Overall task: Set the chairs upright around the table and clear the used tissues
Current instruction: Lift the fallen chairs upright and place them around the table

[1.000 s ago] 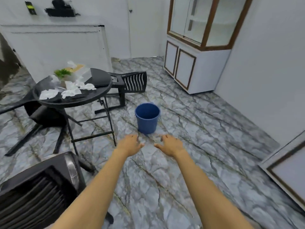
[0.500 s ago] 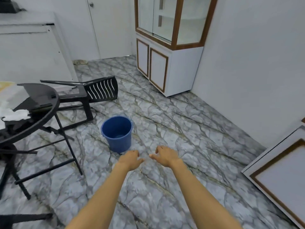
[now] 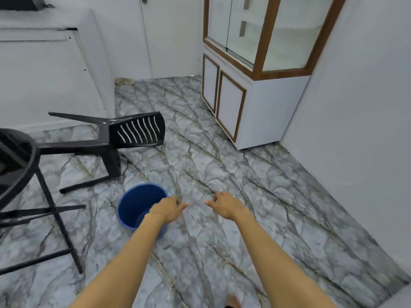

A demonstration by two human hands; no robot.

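A black plastic chair (image 3: 133,132) lies tipped on its side on the marble floor, its slatted back pointing right. The black round table (image 3: 20,165) shows only its right edge and folding legs at the far left; its top and the tissues are out of view. My left hand (image 3: 168,208) hovers over the near rim of a blue bucket (image 3: 135,205), fingers relaxed and holding nothing. My right hand (image 3: 224,205) hangs beside it over bare floor, also relaxed and holding nothing.
A white cabinet with wood trim and glass doors (image 3: 251,70) stands at the back right against the wall. A white door (image 3: 171,36) is at the back, and a white counter (image 3: 49,70) runs along the left. Marble floor (image 3: 255,185) spreads between the bucket and cabinet.
The view has swung right and closer: the table and its tissues slid off the left edge, the bucket and fallen chair look nearer. Both hands stay held out, holding nothing.
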